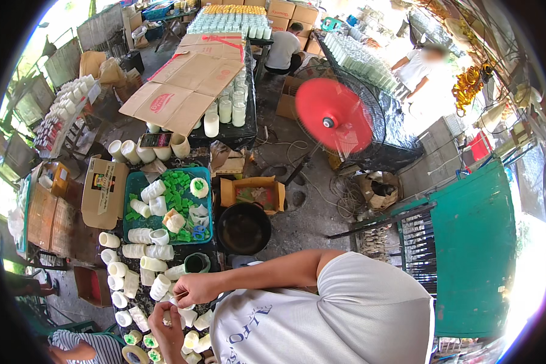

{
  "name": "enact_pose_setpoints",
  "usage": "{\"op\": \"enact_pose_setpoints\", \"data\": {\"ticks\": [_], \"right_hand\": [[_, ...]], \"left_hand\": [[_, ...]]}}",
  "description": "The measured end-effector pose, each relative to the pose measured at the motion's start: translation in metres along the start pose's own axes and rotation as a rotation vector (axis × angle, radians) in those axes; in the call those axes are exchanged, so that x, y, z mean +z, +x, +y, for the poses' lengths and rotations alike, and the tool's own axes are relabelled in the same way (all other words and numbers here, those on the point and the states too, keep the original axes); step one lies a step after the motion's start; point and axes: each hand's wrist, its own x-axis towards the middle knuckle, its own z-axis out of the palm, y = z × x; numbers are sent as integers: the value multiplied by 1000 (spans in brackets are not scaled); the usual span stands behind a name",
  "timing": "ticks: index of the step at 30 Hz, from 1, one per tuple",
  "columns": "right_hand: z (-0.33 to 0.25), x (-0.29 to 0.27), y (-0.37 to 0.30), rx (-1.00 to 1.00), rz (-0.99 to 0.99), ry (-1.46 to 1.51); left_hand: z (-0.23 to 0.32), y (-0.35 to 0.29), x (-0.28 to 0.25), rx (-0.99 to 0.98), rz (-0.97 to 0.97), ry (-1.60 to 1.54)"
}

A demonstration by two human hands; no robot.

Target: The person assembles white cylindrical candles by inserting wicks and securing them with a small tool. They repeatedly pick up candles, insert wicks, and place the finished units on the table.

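Observation:
My right hand is closed in a pinch just above my left hand, which is also closed. Something small and whitish shows at the left fingers, but its kind is hidden. Around both hands lie many white wax-like cylinders, some on their sides, some hollow. A few near the table's front have green centres. Just beyond my right hand stands a dark green cup. Further up, a teal tray holds bright green chunks, several white cylinders and blue-handled scissors.
A black pan and an open carton are right of the tray. Beyond stand a red fan and flattened cardboard over white cylinders. A phone lies on cylinders. A striped-sleeved person is at lower left; others are further off.

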Motion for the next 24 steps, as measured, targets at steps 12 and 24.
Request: {"op": "enact_pose_setpoints", "data": {"ticks": [12,24], "right_hand": [[-45,-18,13,-172,377,-174],[-76,26,36,-223,297,-400]], "left_hand": [[-36,16,-7,-283,274,-765],[-58,-12,11,-370,440,-2025]]}}
